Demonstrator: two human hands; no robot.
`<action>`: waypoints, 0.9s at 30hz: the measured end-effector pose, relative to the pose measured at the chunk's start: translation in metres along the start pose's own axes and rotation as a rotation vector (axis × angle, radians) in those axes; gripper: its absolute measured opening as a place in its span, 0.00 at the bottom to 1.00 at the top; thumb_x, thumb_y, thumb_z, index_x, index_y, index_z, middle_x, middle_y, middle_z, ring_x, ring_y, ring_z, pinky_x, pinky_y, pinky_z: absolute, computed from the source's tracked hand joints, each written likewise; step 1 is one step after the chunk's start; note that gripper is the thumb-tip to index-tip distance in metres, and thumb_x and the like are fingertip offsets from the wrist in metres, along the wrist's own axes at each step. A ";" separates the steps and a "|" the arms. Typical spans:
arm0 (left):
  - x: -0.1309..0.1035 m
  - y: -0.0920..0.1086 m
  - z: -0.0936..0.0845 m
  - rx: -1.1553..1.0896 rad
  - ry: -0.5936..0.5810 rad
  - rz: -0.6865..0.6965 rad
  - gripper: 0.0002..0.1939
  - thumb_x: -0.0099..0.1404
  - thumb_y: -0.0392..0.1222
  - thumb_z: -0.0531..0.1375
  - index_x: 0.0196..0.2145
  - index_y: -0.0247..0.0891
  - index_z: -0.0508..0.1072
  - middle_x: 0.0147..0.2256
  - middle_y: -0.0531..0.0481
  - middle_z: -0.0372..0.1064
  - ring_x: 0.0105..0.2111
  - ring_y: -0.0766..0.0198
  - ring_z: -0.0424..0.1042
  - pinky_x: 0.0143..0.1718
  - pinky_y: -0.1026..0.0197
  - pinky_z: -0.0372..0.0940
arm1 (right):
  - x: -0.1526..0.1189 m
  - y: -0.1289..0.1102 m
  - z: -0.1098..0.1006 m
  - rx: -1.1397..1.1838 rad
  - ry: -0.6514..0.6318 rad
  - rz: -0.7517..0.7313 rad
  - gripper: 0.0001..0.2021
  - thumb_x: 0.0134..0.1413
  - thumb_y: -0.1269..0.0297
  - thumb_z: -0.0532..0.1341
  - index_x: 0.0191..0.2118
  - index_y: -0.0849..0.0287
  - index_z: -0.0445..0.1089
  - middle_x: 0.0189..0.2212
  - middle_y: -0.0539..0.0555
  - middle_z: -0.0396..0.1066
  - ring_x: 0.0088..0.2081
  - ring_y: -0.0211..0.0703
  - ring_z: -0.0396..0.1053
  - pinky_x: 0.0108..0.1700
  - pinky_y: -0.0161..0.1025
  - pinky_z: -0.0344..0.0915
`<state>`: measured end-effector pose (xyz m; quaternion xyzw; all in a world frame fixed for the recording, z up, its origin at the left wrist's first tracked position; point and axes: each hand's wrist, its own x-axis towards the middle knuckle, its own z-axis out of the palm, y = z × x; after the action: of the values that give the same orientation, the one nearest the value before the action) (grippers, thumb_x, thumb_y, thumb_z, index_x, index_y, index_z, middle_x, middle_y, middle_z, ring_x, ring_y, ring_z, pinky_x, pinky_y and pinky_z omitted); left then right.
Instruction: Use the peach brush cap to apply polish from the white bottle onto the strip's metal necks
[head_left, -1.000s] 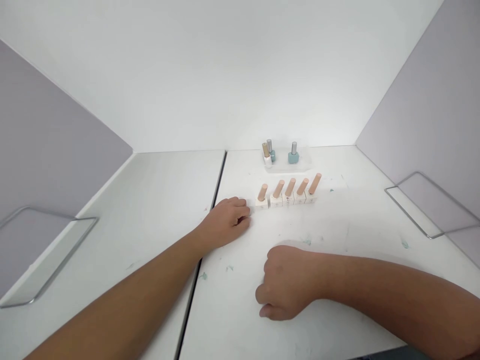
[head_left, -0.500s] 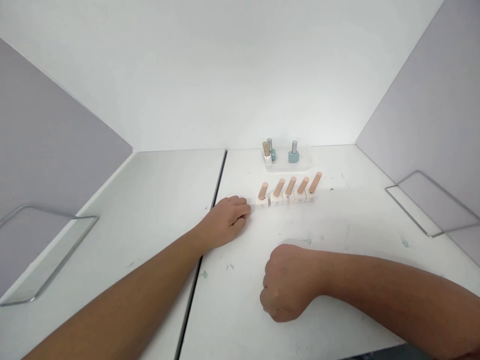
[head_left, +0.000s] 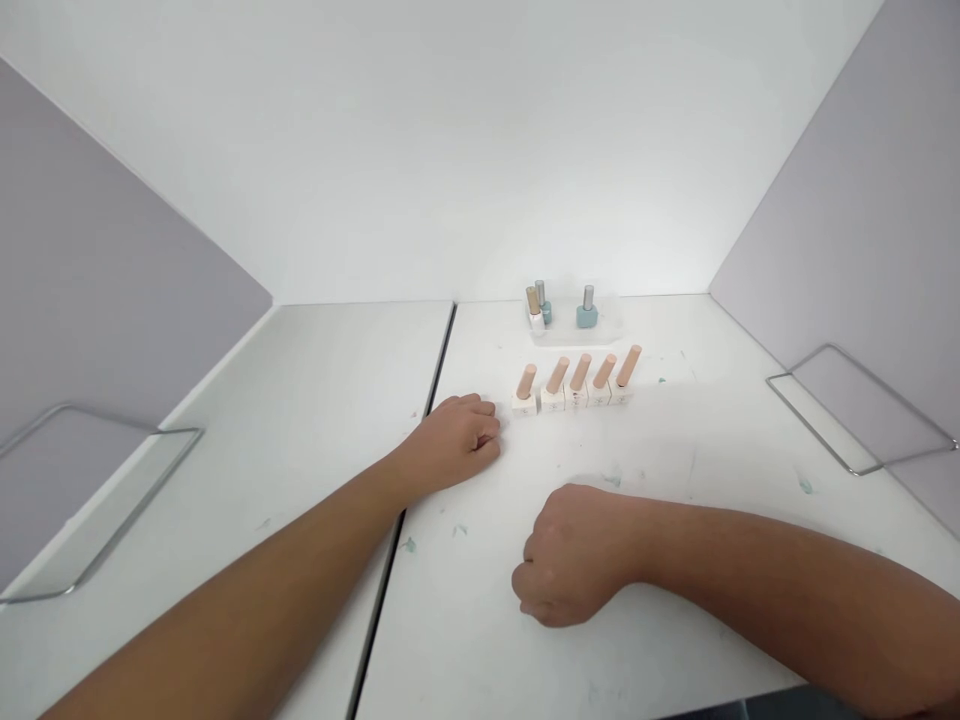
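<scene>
My left hand (head_left: 452,440) rests on the white table with its fingers curled closed, and nothing shows in them. Just right of its knuckles begins a row of several square white nail polish bottles (head_left: 576,398) with long peach caps. The leftmost peach-capped bottle (head_left: 524,403) stands a little apart from the others, close to the left hand but not visibly held. Nearer to me, my right hand (head_left: 570,555) is closed in a fist, back upward. Its fingertips are tucked out of sight, and no object sticks out of it.
Behind the row, a clear tray (head_left: 577,338) holds a blue polish bottle (head_left: 586,316), another blue one and a white one (head_left: 535,322) with a gold cap. A dark seam (head_left: 442,350) splits the table. Wire frames (head_left: 862,470) jut from both side walls.
My right fist has turned slightly, its thumb side shifting up and left. The left hand and the bottles stay in place; the view has shifted slightly.
</scene>
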<state>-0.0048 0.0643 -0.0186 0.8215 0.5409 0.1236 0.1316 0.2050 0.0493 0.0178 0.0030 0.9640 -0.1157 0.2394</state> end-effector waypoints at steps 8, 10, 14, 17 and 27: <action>0.000 0.004 0.000 0.026 -0.076 0.030 0.20 0.63 0.40 0.50 0.18 0.38 0.43 0.16 0.54 0.47 0.23 0.63 0.54 0.34 0.57 0.58 | 0.001 0.004 0.005 -0.064 0.026 -0.029 0.18 0.64 0.59 0.44 0.29 0.58 0.65 0.25 0.49 0.70 0.24 0.36 0.59 0.25 0.38 0.53; 0.000 0.005 0.000 0.040 -0.092 0.023 0.21 0.64 0.41 0.49 0.18 0.38 0.43 0.15 0.54 0.45 0.22 0.64 0.52 0.34 0.57 0.57 | 0.001 0.003 0.005 -0.069 0.021 -0.014 0.18 0.64 0.60 0.44 0.30 0.58 0.66 0.25 0.49 0.70 0.24 0.36 0.59 0.25 0.38 0.52; -0.001 0.007 0.000 0.071 -0.112 -0.010 0.22 0.65 0.43 0.50 0.18 0.37 0.43 0.15 0.55 0.41 0.19 0.66 0.47 0.29 0.58 0.53 | 0.000 0.002 0.003 -0.058 0.008 0.016 0.17 0.64 0.59 0.45 0.32 0.58 0.67 0.26 0.49 0.71 0.24 0.36 0.59 0.26 0.38 0.52; -0.001 0.007 0.000 0.088 -0.124 -0.027 0.23 0.66 0.44 0.49 0.18 0.37 0.43 0.15 0.56 0.42 0.18 0.67 0.46 0.28 0.59 0.50 | 0.001 0.002 0.006 -0.055 0.035 0.029 0.17 0.64 0.58 0.45 0.33 0.58 0.67 0.25 0.48 0.70 0.23 0.36 0.58 0.25 0.38 0.51; -0.001 0.009 -0.002 0.109 -0.124 -0.050 0.26 0.67 0.50 0.48 0.17 0.36 0.44 0.15 0.55 0.44 0.19 0.68 0.47 0.27 0.59 0.47 | 0.003 0.007 0.011 -0.039 0.117 0.041 0.17 0.63 0.56 0.46 0.33 0.58 0.67 0.25 0.48 0.69 0.23 0.35 0.55 0.25 0.37 0.48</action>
<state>0.0016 0.0599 -0.0140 0.8198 0.5579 0.0397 0.1229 0.2076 0.0530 0.0053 0.0250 0.9781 -0.0917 0.1850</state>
